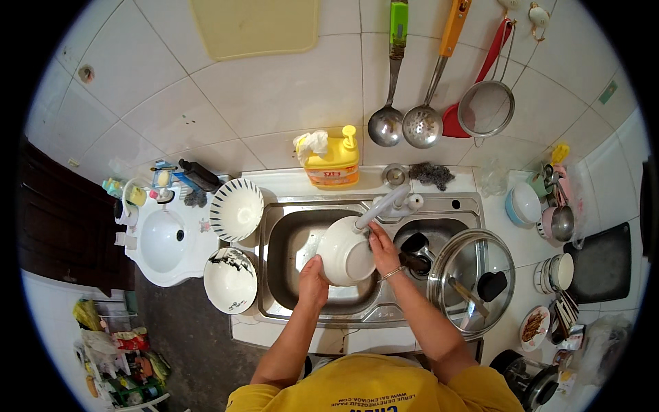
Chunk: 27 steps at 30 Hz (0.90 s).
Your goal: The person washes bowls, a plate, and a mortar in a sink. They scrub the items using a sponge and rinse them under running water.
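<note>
Between my two hands, a white bowl point(341, 248) is tilted over the left basin of the steel sink point(285, 237), its underside partly facing up. My left hand point(313, 283) grips its lower left side. On its right side, my right hand point(383, 248) holds the rim, a bracelet at the wrist. The grey faucet spout point(376, 211) reaches down to the bowl's upper edge; whether water runs is too unclear to tell. To the left stand a striped white bowl point(237, 210) and a white bowl with black marks point(230, 281).
A glass lid point(471, 282) leans over the right basin, where a dark-handled pan point(416, 257) sits. Behind the sink are a yellow pump bottle point(332, 161) and a steel scrubber point(432, 176). A ladle point(386, 126), skimmer point(423, 126) and strainer point(486, 108) hang above. A washbasin point(162, 240) stands left.
</note>
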Tool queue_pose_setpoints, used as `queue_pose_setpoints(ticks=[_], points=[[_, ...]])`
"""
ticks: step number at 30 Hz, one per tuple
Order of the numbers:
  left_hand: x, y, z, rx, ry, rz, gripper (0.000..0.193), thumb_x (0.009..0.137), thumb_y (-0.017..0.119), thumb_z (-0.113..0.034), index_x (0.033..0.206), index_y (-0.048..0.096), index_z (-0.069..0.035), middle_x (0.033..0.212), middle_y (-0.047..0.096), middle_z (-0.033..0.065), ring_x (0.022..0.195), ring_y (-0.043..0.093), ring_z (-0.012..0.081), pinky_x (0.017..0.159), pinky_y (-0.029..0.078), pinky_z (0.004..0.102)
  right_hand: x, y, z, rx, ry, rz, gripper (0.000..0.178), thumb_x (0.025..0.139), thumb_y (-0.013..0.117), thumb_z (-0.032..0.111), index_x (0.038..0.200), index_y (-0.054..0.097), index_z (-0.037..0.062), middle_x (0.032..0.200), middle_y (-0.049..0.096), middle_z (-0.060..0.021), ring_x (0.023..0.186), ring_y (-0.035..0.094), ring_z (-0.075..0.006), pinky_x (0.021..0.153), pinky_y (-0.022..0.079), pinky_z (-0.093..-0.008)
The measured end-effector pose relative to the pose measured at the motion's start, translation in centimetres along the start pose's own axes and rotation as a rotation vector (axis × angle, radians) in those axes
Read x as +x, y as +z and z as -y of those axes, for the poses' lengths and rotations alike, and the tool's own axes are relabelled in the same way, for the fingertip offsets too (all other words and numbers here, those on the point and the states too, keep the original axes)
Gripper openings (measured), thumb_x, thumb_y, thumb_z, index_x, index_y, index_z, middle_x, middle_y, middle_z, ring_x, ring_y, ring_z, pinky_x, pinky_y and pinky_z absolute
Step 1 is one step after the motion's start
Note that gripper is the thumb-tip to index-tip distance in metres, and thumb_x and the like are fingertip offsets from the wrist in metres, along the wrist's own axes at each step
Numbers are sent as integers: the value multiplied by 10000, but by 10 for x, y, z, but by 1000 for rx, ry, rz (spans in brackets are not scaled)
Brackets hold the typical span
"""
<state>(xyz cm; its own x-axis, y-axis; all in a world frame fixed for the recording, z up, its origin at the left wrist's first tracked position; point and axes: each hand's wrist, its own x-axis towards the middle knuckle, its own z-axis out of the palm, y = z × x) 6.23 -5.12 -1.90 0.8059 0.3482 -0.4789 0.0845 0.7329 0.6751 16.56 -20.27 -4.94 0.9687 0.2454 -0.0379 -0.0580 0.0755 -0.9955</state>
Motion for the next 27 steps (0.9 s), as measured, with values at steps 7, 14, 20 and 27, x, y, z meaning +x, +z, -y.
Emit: queue_pose_setpoints(ticks=[7, 14, 20, 27], points=[[9, -13, 20, 386, 178, 29, 181, 898, 519, -162, 961, 596, -11, 908, 601, 10, 809, 532, 69, 745, 415, 222, -28, 51, 76, -913, -534, 119, 298, 764, 564, 123, 1052, 637, 148, 1190, 520, -90, 1133, 421, -319, 987, 301, -415], [-8, 2, -3, -34, 66, 102, 340, 939, 367, -247, 1150, 491, -11, 1205, 522, 111, 1131, 489, 240, 973, 375, 388, 17, -14, 0, 281, 472, 34, 392, 878, 557, 254, 1221, 472, 84, 1117, 556, -54, 1027, 514, -192, 879, 413, -316], [33, -14, 10, -501, -213, 88, 413, 922, 370, -299, 1238, 440, -44, 1272, 477, 119, 1177, 456, 274, 1002, 351, 442, -35, -26, 12, 923, 595, 171, 405, 879, 556, 149, 1256, 427, 72, 1212, 514, -55, 1139, 479, -202, 944, 398, -424], [27, 16, 27, -104, -462, 97, 593, 861, 403, -561, 1303, 381, -166, 1302, 423, 87, 1167, 440, 296, 890, 418, 519, -31, -11, 49, 561, 447, 1, 389, 845, 614, 190, 1174, 497, 17, 1112, 569, -73, 995, 555, -176, 849, 460, -334]])
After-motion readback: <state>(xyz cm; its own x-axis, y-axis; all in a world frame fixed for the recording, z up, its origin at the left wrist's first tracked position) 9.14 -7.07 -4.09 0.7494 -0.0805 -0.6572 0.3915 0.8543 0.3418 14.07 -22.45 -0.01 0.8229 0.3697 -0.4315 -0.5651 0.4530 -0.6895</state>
